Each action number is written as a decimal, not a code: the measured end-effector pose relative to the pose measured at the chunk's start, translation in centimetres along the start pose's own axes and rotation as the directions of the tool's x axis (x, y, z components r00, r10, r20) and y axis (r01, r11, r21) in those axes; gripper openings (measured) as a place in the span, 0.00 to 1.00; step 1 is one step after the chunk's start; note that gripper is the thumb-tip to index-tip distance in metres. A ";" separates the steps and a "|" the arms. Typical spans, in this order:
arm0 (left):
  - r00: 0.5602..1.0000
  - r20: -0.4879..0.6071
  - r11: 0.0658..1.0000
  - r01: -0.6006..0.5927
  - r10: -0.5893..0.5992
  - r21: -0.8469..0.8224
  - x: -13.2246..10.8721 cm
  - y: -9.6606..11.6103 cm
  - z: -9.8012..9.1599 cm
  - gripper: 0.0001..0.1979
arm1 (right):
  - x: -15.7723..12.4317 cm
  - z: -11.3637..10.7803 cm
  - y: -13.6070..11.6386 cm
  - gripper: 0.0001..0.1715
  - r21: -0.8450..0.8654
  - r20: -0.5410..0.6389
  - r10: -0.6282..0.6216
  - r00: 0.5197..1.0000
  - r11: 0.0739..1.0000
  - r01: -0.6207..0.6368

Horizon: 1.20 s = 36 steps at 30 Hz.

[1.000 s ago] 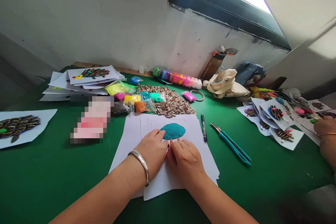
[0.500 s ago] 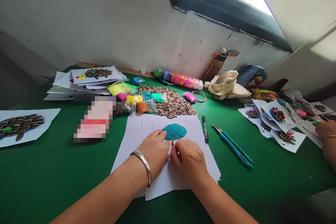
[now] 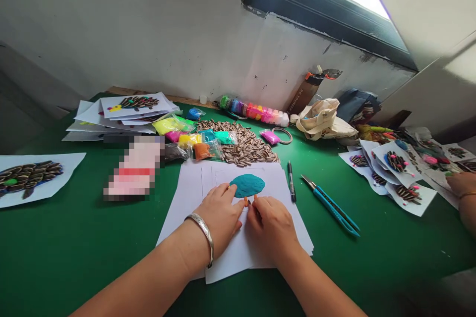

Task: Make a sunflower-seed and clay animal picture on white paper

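Teal clay shape [image 3: 247, 185], flattened, on stacked white paper sheets [image 3: 293, 230], mid-front on the green bench [image 3: 74, 252]. Small orange clay bit [image 3: 246, 201], just below the shape's lower edge. Right hand [image 3: 271, 233]: fingers [image 3: 257, 206] bunched together at the orange clay bit; clamped or merely touching, cannot tell. Left hand [image 3: 220, 220]: fingers [image 3: 232, 206] lying together on the paper, close beside the shape; silver bangle [image 3: 204, 236] at wrist. To the right: black pen [image 3: 291, 182], blue craft knife [image 3: 330, 211]. Beyond: striped sunflower seeds [image 3: 245, 147], bagged coloured clay [image 3: 203, 141]. Far right: a co-worker's hand [image 3: 461, 184] by seed-decorated sheets [image 3: 394, 168].
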<state>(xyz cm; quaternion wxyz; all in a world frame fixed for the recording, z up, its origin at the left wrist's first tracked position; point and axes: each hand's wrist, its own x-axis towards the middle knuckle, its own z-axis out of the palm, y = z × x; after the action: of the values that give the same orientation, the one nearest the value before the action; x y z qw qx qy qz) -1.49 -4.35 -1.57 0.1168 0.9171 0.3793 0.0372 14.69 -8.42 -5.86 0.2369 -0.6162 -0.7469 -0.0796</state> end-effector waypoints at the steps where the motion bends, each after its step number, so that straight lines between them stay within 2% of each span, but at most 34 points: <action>1: 1.000 0.003 1.000 0.001 -0.001 0.000 0.0 0.0 0.0 0.19 | 0.0 0.0 0.0 0.16 0.003 0.006 0.002 1.000 1.000 -0.002; 8: 1.000 0.009 1.000 -0.004 0.004 0.003 0.1 -0.1 0.0 0.20 | 0.3 0.0 0.2 0.14 0.081 0.061 -0.031 0.998 0.996 0.026; 14: 1.000 0.003 1.000 -0.009 0.009 0.000 0.1 -0.1 0.1 0.21 | 0.3 0.0 0.4 0.15 0.073 0.066 -0.024 0.998 0.997 0.019; 22: 1.000 -0.008 1.000 -0.023 0.023 -0.012 0.2 -0.5 0.5 0.19 | 0.4 -0.4 -0.1 0.16 0.106 -0.011 -0.068 0.998 0.992 0.068; 25: 1.000 0.004 1.000 -0.010 0.010 -0.024 0.3 -0.6 0.6 0.16 | 0.5 -0.3 -0.5 0.17 0.086 -0.015 -0.100 0.995 0.991 0.101; 32: 0.999 0.048 1.000 0.013 -0.013 -0.010 0.4 -0.2 0.2 0.18 | 0.5 0.2 -0.9 0.13 0.008 -0.010 -0.028 1.000 1.000 0.028; 36: 0.998 0.058 1.000 0.015 -0.015 -0.005 0.4 -0.2 0.1 0.18 | 0.5 0.2 -0.9 0.14 -0.007 -0.030 -0.034 0.999 0.999 0.034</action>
<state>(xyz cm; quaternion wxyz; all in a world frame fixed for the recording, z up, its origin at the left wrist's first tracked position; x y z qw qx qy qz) -1.28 -3.95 -1.69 0.1303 0.9146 0.3827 0.0108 13.72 -8.16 -5.63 0.2444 -0.6031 -0.7533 -0.0954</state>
